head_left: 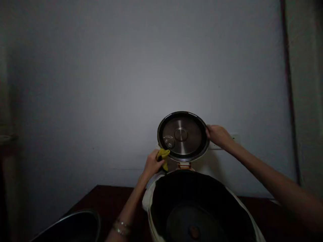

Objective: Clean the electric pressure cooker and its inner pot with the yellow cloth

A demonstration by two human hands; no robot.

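Grey wall (101, 84) | left grip (152, 163): pinching yellow cloth (164, 153), lower left of lid (193, 134) | right grip (217, 135): holding lid's right rim

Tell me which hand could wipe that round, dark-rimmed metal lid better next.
Probably the left hand: it holds a crumpled yellow cloth beside the lid, while the right hand grips the lid's edge.

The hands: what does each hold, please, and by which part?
The left hand holds a yellow cloth, part unclear; the right hand, the lid by its right edge.
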